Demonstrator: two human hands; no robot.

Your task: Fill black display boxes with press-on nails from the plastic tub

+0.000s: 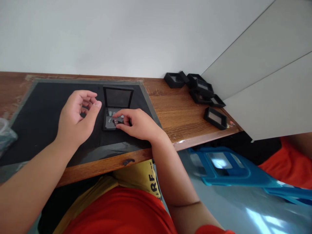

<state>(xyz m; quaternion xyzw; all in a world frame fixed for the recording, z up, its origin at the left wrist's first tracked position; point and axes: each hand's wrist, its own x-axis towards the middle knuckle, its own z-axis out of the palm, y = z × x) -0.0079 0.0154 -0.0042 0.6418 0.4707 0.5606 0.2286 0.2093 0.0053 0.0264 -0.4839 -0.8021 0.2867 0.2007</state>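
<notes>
An open black box (105,124) lies on the dark mat, its framed lid (118,98) raised at the back. Several small pieces sit on its grey inside, among them a pale greenish one (110,113) and a dark reddish one (115,122). My right hand (136,122) reaches into the box from the right, thumb and forefinger bent around the dark reddish piece; whether it is gripped I cannot make out. To the left of the box my left hand (79,113) hovers above the mat, fingers curled, thumb apart from them, nothing visible in it.
Several black boxes (200,88) are piled at the table's back right, and another black box (215,118) lies nearer the edge. A clear plastic container (6,135) shows at the far left. Blue plastic chair (226,165) and a person's red clothing (290,162) are at right.
</notes>
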